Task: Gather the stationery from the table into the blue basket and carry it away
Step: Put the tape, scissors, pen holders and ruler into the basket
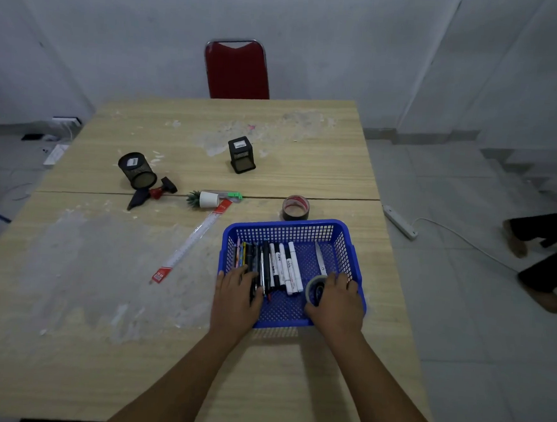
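The blue basket (342, 238) sits on the wooden table (129, 348) in front of me. A row of pens and white markers (281, 265) lies in its left half, and scissors (320, 258) lie to their right. My left hand (234, 298) rests on the near ends of the dark pens, fingers laid over them. Inside the basket's near right corner, my right hand (338, 305) grips a grey tape roll (314, 290). On the table outside lie a clear ruler with red ends (189, 244), a red-rimmed tape roll (295, 207) and a green cutter (233, 195).
A round mesh pen holder (137, 171) lies tipped over at the left, by a black and red tool (153, 194). A square mesh holder (241, 155) and a small potted plant (202, 199) are mid-table. A red chair (236, 69) stands behind; a person's feet (544, 262) are at the right.
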